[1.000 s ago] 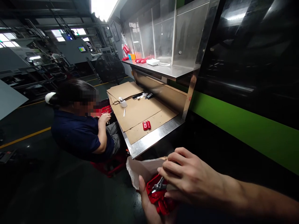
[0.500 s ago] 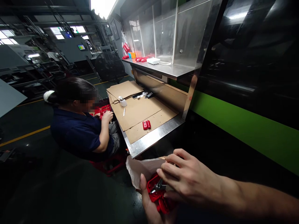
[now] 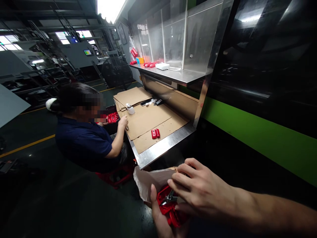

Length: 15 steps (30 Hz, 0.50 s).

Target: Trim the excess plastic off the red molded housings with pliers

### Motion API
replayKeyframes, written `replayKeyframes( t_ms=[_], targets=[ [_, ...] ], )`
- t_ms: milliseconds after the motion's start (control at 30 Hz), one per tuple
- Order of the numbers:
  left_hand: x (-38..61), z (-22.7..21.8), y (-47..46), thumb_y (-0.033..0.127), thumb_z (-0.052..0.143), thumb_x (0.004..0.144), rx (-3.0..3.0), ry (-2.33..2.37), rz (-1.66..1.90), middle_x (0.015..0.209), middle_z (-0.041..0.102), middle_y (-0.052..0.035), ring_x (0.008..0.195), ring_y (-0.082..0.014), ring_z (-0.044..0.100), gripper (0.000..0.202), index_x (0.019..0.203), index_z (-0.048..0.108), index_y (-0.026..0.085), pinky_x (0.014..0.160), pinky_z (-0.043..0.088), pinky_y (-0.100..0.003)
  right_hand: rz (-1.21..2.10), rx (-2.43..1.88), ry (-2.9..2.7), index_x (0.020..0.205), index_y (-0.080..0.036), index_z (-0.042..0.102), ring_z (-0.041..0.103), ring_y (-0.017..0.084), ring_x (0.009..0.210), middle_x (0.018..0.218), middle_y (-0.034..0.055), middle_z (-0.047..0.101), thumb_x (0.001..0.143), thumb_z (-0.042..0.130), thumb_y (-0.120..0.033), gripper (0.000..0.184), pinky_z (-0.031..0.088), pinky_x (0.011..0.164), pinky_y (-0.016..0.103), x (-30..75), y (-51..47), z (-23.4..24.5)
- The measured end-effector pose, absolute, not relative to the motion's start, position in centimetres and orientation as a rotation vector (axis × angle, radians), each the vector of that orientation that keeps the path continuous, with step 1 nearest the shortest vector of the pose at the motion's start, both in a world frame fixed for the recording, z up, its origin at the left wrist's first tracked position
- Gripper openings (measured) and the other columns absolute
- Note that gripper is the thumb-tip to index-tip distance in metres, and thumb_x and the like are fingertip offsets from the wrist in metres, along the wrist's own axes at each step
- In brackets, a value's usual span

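Note:
My left hand (image 3: 160,215) is wrapped round a red plastic part (image 3: 162,195), a hollow moulded piece with a rounded end, held low in front of me. My right hand (image 3: 195,185) grips small metal nippers (image 3: 168,198), their jaws lying against the inside of the red part. The fingers of my right hand hide the handles. Just beyond both hands, an open bag with a whitish lining (image 3: 146,180) spreads out below the table corner.
A metal-edged table (image 3: 160,150) covered in cardboard carries a red part (image 3: 155,133), a small bottle (image 3: 130,109) and a phone (image 3: 146,102). A seated co-worker (image 3: 84,135) is at its left side. Above it runs a metal shelf (image 3: 178,75) with red parts and a white box (image 3: 162,66).
The co-worker's hand has moved from the red parts at the lap to the table's left edge, at the thin white strip. My hands and the nippers have hardly moved.

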<state>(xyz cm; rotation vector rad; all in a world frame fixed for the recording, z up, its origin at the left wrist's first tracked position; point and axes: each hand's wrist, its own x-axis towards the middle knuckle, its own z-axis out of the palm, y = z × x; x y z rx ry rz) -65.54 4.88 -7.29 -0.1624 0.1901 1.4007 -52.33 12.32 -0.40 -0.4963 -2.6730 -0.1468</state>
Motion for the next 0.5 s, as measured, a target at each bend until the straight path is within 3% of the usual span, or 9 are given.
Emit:
replayKeyframes(
  t_ms=[233, 500],
  targets=[
    [-65.7, -6.9, 4.7, 0.047, 0.057, 0.097, -0.216, 0.33, 1.356, 0.105, 0.078, -0.0101, 0.101, -0.0233, 0.072, 0.041, 0.116, 0.075, 0.015, 0.098, 0.056, -0.032, -0.143, -0.483, -2.713, 0.111, -0.01, 0.067, 0.055, 0.022, 0.092, 0.099, 0.0062, 0.069, 0.097, 0.059, -0.049, 0.042, 0.036, 0.082, 0.043, -52.4, 12.5, -0.2],
    [-64.7, -7.2, 5.0, 0.052, 0.044, 0.101, -0.298, 0.372, 1.302, 0.109, 0.076, -0.0118, 0.102, -0.0292, 0.071, 0.051, 0.102, 0.079, 0.015, 0.102, 0.053, -0.043, -0.015, -0.442, -2.786, 0.088, -0.018, 0.067, 0.047, 0.018, 0.081, 0.089, 0.0001, 0.064, 0.095, 0.065, -0.044, 0.027, 0.029, 0.069, 0.038, -52.2, 13.5, -0.5]
  ],
)
